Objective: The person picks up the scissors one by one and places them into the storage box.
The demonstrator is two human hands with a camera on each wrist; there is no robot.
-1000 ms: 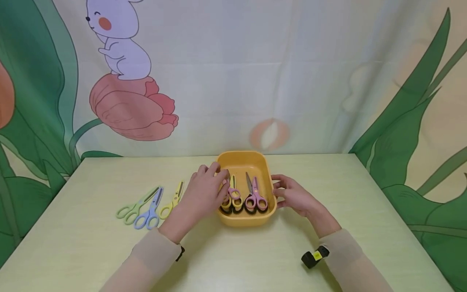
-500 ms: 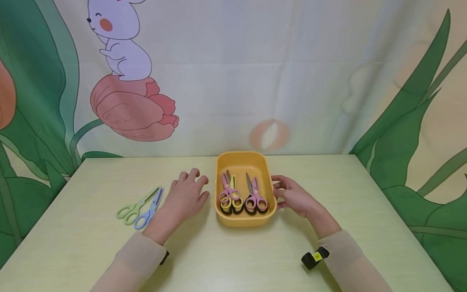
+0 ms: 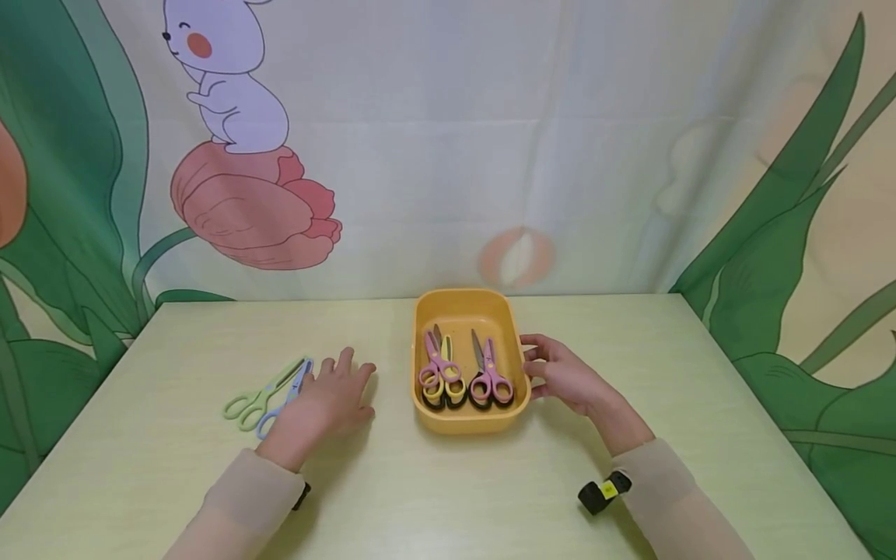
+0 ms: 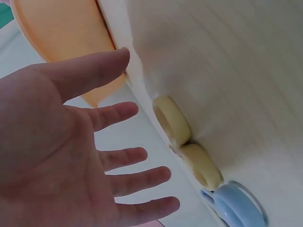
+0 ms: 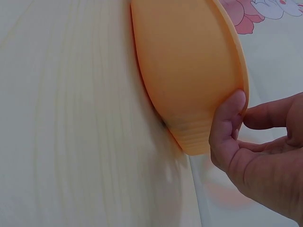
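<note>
Left hand: it (image 3: 322, 404) is wide open, with its fingers spread out and palm down, and it has hold of nothing.
Green scissors: they (image 3: 263, 395) lie on the counter (image 3: 434, 498), the farthest left, handles near the person and tips pointing away and a bit right.
Blue scissors: they (image 3: 299, 379) lie the same way, just right of the green ones, and the left hand covers part of them.
Loose yellow scissors: they (image 4: 180, 118) are under the left hand, between the blue scissors and the tray. The left wrist view shows their two round handles just past the fingertips; the blades are hidden, so I cannot tell which way they point. The left hand is much nearer to them than the right hand is.
Yellow tray: it (image 3: 470, 424) sits well to the right of the left hand, its long side going away from the person.
Scissors in the tray: on the left, pink scissors (image 3: 438, 361) lie on top of yellow ones; on the right, more pink scissors (image 3: 491, 367) lie on black ones.
Right hand: it (image 3: 570, 381) has bent fingers and looks to hold the tray by its right side, near the rim.
What is new: one second ago the left hand was at the tray; now it is back over the loose scissors. The right hand has stayed put.
</note>
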